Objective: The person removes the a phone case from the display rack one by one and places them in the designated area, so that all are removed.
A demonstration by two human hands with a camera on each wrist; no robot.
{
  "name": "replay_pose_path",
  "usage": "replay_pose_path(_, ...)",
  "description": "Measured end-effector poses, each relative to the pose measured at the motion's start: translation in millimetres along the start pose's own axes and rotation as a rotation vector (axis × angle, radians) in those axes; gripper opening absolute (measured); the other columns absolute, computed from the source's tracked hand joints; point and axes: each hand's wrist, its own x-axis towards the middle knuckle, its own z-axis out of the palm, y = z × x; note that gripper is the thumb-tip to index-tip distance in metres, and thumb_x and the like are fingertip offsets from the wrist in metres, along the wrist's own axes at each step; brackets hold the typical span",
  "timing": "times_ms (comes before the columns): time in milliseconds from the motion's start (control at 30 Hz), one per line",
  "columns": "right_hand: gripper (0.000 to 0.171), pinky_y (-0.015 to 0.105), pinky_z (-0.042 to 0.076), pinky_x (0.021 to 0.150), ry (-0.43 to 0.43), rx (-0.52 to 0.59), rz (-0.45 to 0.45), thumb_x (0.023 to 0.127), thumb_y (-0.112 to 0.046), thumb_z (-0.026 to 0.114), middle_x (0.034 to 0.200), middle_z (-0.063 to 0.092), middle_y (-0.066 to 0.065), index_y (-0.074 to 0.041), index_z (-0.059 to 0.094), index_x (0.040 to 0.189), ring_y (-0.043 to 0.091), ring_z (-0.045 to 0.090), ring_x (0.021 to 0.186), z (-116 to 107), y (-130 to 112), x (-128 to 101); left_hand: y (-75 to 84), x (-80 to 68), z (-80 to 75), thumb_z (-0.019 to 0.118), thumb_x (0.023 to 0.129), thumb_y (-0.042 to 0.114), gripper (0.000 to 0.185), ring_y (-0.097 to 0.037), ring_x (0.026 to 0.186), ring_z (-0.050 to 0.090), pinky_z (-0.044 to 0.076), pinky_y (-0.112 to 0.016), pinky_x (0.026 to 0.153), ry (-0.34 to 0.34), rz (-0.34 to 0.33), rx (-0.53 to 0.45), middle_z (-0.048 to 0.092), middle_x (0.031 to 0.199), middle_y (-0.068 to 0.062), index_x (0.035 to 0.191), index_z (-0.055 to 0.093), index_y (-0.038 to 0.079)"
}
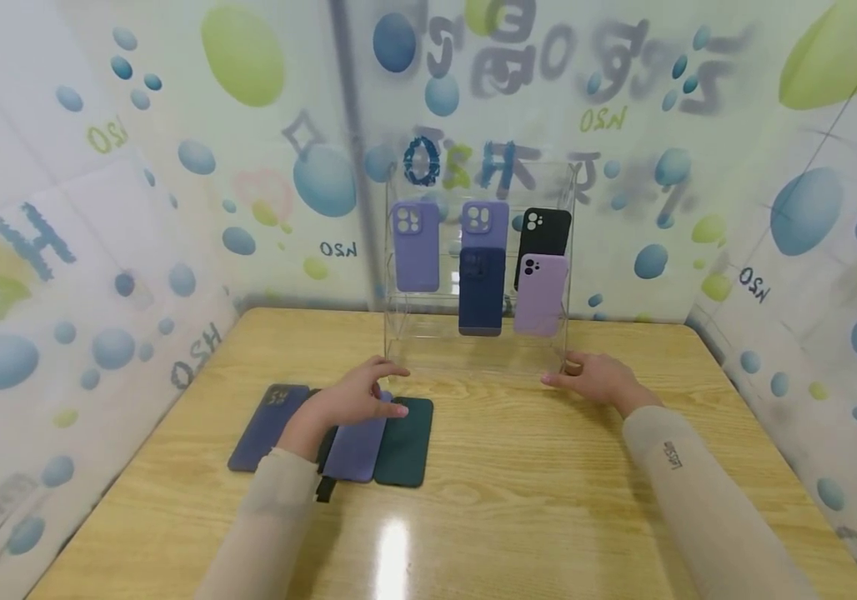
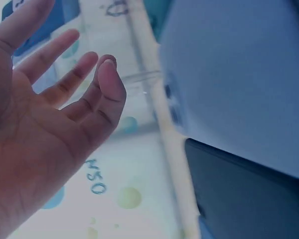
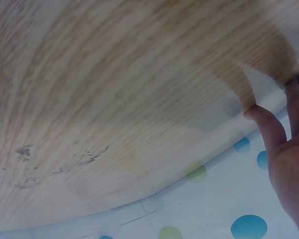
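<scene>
Purple, blue and dark green phone cases (image 1: 357, 437) lie flat near the left edge of the wooden surface (image 1: 518, 483). The left hand (image 1: 357, 400) hovers over them, fingers loose, holding nothing. I think it is choosing one; next it must pinch a case. The right hand (image 1: 597, 379), fingers relaxed, rests beside the clear rack (image 1: 477, 346). Room is open in front.

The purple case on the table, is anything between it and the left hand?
No. The left hand hovers right over the purple case, fingers loose, with nothing visible between them. A dark green case lies beside it, not in the way.
</scene>
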Motion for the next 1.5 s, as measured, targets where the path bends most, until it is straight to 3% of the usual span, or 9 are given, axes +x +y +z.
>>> replay_pose_path(233, 0.107, 0.069, 0.034, 0.104, -0.002, 0.025, 0.009, 0.079, -0.087, 0.042, 0.145, 0.050, 0.014, -0.018, 0.021, 0.158, 0.054, 0.040, 0.133, 2.4, 4.0, -0.5, 26.0, 15.5, -11.5, 0.072, 0.089, 0.040, 0.064, -0.025, 0.107, 0.058, 0.053, -0.033, 0.077, 0.052, 0.093, 0.040, 0.044, 0.148, 0.000, 0.145, 0.044, 0.033)
replay_pose_path(433, 0.107, 0.070, 0.034, 0.103, -0.008, 0.028, 0.002, 0.080, -0.086, 0.042, 0.145, 0.049, 0.016, -0.018, 0.019, 0.158, 0.054, 0.040, 0.132, 0.6, 3.0, -1.1, 47.1, 35.5, -18.4, 0.070, 0.089, 0.044, 0.067, -0.023, 0.111, 0.059, 0.055, -0.038, 0.082, 0.139, 0.064, 0.013, 0.052, 0.136, 0.001, 0.147, 0.038, 0.037)
replay_pose_path(700, 0.107, 0.068, 0.036, 0.102, 0.012, 0.058, -0.015, 0.081, -0.083, 0.046, 0.142, 0.054, 0.014, -0.015, 0.018, 0.158, 0.053, 0.043, 0.131, 0.9, 1.2, -0.3, 74.1, 68.2, -33.6, 0.068, 0.092, 0.039, 0.075, -0.024, 0.105, 0.061, 0.055, -0.041, 0.081, 0.315, 0.081, -0.060, 0.052, 0.133, -0.008, 0.154, 0.029, 0.025)
replay_pose_path(967, 0.103, 0.064, 0.039, 0.102, 0.064, 0.101, -0.036, 0.083, -0.076, 0.053, 0.140, 0.055, 0.020, -0.008, 0.027, 0.155, 0.048, 0.049, 0.128, 7.9, -4.3, 1.8, 94.1, 99.0, -37.3, 0.066, 0.094, 0.030, 0.065, -0.023, 0.102, 0.059, 0.053, -0.041, 0.082, 0.434, 0.079, -0.080, 0.053, 0.131, -0.008, 0.151, 0.034, 0.027)
replay_pose_path(1133, 0.103, 0.061, 0.044, 0.100, 0.107, 0.152, -0.034, 0.082, -0.070, 0.062, 0.142, 0.053, 0.021, -0.008, 0.027, 0.155, 0.044, 0.055, 0.124, 6.4, -6.0, 1.1, 103.9, 117.5, -29.4, 0.063, 0.096, 0.027, 0.064, -0.026, 0.108, 0.054, 0.050, -0.043, 0.085, 0.473, 0.092, -0.090, 0.045, 0.136, -0.008, 0.152, 0.032, 0.031)
replay_pose_path(1267, 0.102, 0.060, 0.045, 0.099, 0.098, 0.192, -0.032, 0.082, -0.066, 0.065, 0.142, 0.053, 0.023, -0.007, 0.025, 0.155, 0.042, 0.056, 0.123, 5.3, -7.4, -0.7, 109.3, 123.9, -22.6, 0.063, 0.096, 0.028, 0.067, -0.029, 0.122, 0.049, 0.049, -0.048, 0.094, 0.483, 0.075, -0.073, 0.040, 0.142, -0.008, 0.153, 0.029, 0.034)
replay_pose_path(1367, 0.101, 0.061, 0.042, 0.102, 0.081, 0.217, -0.033, 0.084, -0.066, 0.063, 0.143, 0.051, 0.024, -0.005, 0.024, 0.155, 0.043, 0.052, 0.127, 6.1, -8.1, -2.3, 112.5, 125.7, -19.6, 0.064, 0.096, 0.028, 0.068, -0.032, 0.133, 0.041, 0.045, -0.052, 0.101, 0.467, 0.059, -0.062, 0.036, 0.147, -0.009, 0.153, 0.028, 0.036)
replay_pose_path(1500, 0.104, 0.067, 0.034, 0.107, 0.078, 0.188, -0.037, 0.086, -0.070, 0.057, 0.150, 0.035, 0.032, 0.000, 0.022, 0.154, 0.051, 0.039, 0.135, 8.9, -7.7, -2.2, 114.9, 129.0, -17.4, 0.064, 0.096, 0.028, 0.073, -0.034, 0.140, 0.034, 0.042, -0.056, 0.104, 0.457, 0.057, -0.072, 0.034, 0.150, -0.009, 0.154, 0.022, 0.038)
